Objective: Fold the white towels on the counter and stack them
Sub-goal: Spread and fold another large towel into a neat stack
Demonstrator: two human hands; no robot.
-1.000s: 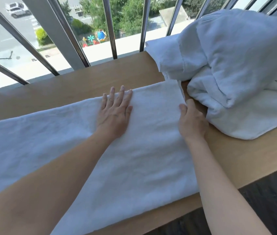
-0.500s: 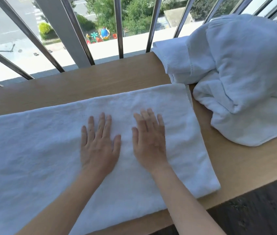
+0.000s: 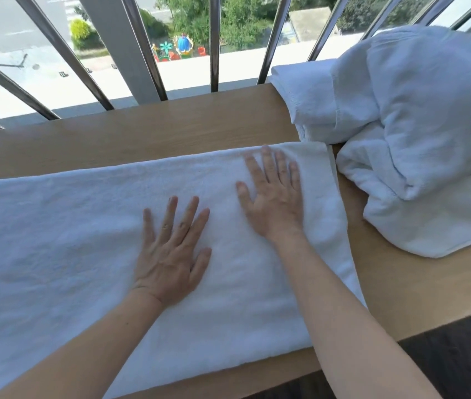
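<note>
Smoothing the towel (image 3: 70, 254) flat along the wooden counter (image 3: 142, 133), we judge, readies it for its next fold. It lies under both our palms: left hand (image 3: 170, 254) near the middle, right hand (image 3: 274, 200) close to the right edge, fingers spread apart and pressed flat, gripping nothing. Just beyond that edge sits a crumpled heap of unfolded towels (image 3: 415, 139).

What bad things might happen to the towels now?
The flat towel runs right up to the counter's near edge, so a hard smoothing push from the left hand or right hand might drag it off. The heap of unfolded towels is piled high close beside it and may slump onto the smoothed part. Its lower corner also looks near the edge and might slip down.
</note>
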